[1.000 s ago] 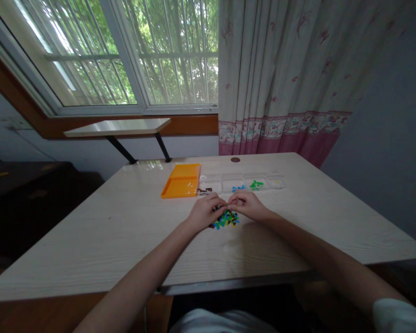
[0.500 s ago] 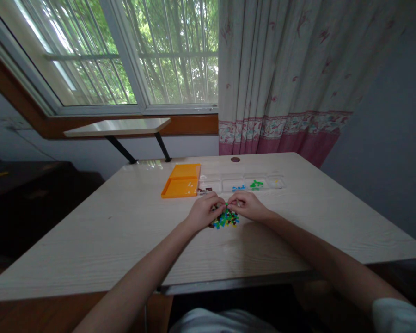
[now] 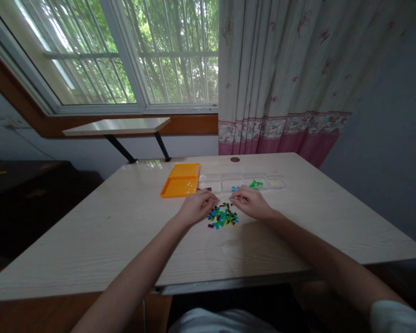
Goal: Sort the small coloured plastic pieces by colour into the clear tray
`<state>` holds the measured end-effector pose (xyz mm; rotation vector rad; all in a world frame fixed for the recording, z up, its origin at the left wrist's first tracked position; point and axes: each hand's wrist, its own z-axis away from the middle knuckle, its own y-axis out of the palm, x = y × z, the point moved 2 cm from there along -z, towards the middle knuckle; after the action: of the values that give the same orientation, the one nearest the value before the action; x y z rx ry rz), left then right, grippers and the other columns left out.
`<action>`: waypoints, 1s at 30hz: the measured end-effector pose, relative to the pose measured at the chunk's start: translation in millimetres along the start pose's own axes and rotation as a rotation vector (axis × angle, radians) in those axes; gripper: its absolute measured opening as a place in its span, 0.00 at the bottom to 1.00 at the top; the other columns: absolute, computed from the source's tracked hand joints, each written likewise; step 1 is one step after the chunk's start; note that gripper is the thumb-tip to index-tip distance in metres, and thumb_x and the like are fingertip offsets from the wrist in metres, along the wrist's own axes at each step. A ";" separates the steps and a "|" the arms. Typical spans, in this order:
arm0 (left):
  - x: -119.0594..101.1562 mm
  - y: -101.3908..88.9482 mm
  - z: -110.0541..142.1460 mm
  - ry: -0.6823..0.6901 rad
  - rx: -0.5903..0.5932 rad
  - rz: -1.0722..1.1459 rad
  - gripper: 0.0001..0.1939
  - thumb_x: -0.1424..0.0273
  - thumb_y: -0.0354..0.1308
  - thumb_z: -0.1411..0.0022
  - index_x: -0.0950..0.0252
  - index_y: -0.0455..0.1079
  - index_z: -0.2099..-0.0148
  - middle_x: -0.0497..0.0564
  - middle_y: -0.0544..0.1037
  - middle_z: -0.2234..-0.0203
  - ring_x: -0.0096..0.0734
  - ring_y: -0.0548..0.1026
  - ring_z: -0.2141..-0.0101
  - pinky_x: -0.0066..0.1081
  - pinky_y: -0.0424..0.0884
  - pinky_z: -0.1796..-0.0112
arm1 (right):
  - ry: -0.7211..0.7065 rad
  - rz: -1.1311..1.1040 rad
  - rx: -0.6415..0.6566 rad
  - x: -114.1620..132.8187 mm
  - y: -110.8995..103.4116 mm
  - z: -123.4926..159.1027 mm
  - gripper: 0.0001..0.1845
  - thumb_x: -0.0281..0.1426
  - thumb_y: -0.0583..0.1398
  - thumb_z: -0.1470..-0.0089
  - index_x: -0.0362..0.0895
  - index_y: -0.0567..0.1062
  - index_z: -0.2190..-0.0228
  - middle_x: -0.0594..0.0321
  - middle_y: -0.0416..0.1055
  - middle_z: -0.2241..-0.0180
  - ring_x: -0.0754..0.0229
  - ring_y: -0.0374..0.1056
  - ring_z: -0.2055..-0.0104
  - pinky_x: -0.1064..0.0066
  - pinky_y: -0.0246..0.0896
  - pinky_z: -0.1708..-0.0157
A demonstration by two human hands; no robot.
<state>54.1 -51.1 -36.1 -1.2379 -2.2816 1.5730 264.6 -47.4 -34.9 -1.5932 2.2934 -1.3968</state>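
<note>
A pile of small toy building bricks in green, blue, brown and yellow lies on the table before me. My left hand is at the pile's left edge, fingers curled together; whatever they hold, if anything, is too small to see. On the other side, my right hand pinches a small green brick between thumb and fingertips, just above the pile. Behind the hands is a clear compartment tray, with blue bricks, green bricks and brown bricks in separate compartments. A yellow piece is in the right end.
An orange plastic case lies open at the tray's left, a few white pieces in it. A raised shelf on black legs stands at the table's back left. A dark round disc sits at the back edge of the table.
My hands have moved apart from over the pile, left hand to the left and right hand slightly right with the green brick. More of the pile shows between them.
</note>
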 end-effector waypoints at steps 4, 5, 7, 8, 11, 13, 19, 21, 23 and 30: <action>9.9 -1.2 2.0 0.001 0.129 -0.107 0.09 0.71 0.49 0.41 0.61 0.71 0.63 0.51 0.73 0.67 0.30 0.71 0.65 0.27 0.66 0.66 | -0.011 0.059 -0.129 -0.3 -14.7 0.1 0.09 0.33 0.55 0.45 0.43 0.73 0.69 0.60 0.69 0.73 0.63 0.64 0.71 0.72 0.58 0.69; 10.3 -1.2 2.3 0.010 0.164 -0.120 0.09 0.71 0.49 0.42 0.61 0.71 0.63 0.51 0.73 0.67 0.31 0.71 0.64 0.27 0.66 0.65 | -0.017 0.070 -0.149 -0.7 -16.9 0.1 0.09 0.33 0.55 0.45 0.43 0.73 0.69 0.60 0.69 0.74 0.63 0.64 0.71 0.72 0.58 0.70; 9.8 -1.5 2.7 0.019 0.230 -0.127 0.10 0.71 0.50 0.42 0.62 0.71 0.63 0.51 0.72 0.66 0.31 0.71 0.63 0.27 0.66 0.64 | -0.035 0.081 -0.174 -1.6 -18.8 0.1 0.08 0.33 0.55 0.45 0.43 0.73 0.69 0.61 0.69 0.74 0.64 0.63 0.73 0.73 0.58 0.71; 9.3 -2.0 2.7 0.016 0.257 -0.126 0.10 0.72 0.49 0.42 0.62 0.71 0.62 0.51 0.72 0.66 0.30 0.71 0.64 0.26 0.66 0.64 | -0.052 0.082 -0.182 -1.8 -18.8 0.1 0.08 0.33 0.55 0.45 0.43 0.73 0.70 0.61 0.69 0.74 0.64 0.63 0.73 0.73 0.57 0.71; 8.3 -3.5 2.9 -0.003 0.298 -0.119 0.11 0.71 0.49 0.42 0.62 0.72 0.61 0.51 0.72 0.66 0.30 0.71 0.64 0.26 0.66 0.63 | -0.106 0.081 -0.200 -1.7 -17.3 0.1 0.07 0.32 0.56 0.46 0.43 0.72 0.70 0.62 0.69 0.75 0.65 0.62 0.74 0.74 0.57 0.72; 8.0 -3.8 3.2 -0.003 0.305 -0.113 0.11 0.71 0.49 0.42 0.62 0.72 0.60 0.51 0.72 0.67 0.30 0.71 0.64 0.27 0.66 0.64 | -0.119 0.081 -0.215 -1.3 -16.8 0.0 0.06 0.31 0.56 0.46 0.43 0.73 0.70 0.63 0.69 0.75 0.66 0.62 0.74 0.74 0.57 0.72; 6.3 -1.5 3.5 0.010 0.311 -0.078 0.12 0.72 0.49 0.42 0.62 0.72 0.60 0.51 0.72 0.68 0.29 0.71 0.66 0.26 0.66 0.64 | -0.093 0.066 -0.252 -0.2 -18.2 0.0 0.06 0.32 0.57 0.46 0.43 0.73 0.69 0.62 0.70 0.74 0.65 0.62 0.74 0.74 0.57 0.73; 5.4 -1.4 3.2 0.016 0.309 -0.071 0.12 0.72 0.49 0.42 0.62 0.72 0.60 0.51 0.72 0.68 0.29 0.71 0.67 0.26 0.66 0.65 | -0.083 0.066 -0.248 -0.6 -18.9 -0.2 0.06 0.32 0.56 0.46 0.43 0.73 0.69 0.63 0.69 0.74 0.65 0.62 0.74 0.74 0.57 0.73; 4.6 -1.8 3.0 0.022 0.302 -0.065 0.11 0.72 0.49 0.42 0.62 0.72 0.61 0.51 0.72 0.68 0.29 0.71 0.67 0.26 0.66 0.65 | -0.059 0.084 -0.232 -3.4 -20.1 -0.8 0.07 0.31 0.56 0.46 0.43 0.73 0.69 0.62 0.69 0.73 0.65 0.63 0.73 0.74 0.57 0.72; 4.8 -2.7 3.4 0.006 0.285 -0.058 0.09 0.69 0.50 0.41 0.63 0.72 0.63 0.51 0.73 0.70 0.28 0.71 0.69 0.26 0.65 0.67 | 0.177 0.275 -0.273 -40.6 -34.6 -3.0 0.07 0.32 0.56 0.49 0.43 0.74 0.70 0.62 0.69 0.74 0.62 0.63 0.71 0.73 0.56 0.70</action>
<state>47.7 -50.8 -37.1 -1.0916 -1.9810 1.7920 308.3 -17.4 -28.0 -1.1809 2.7797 -1.2484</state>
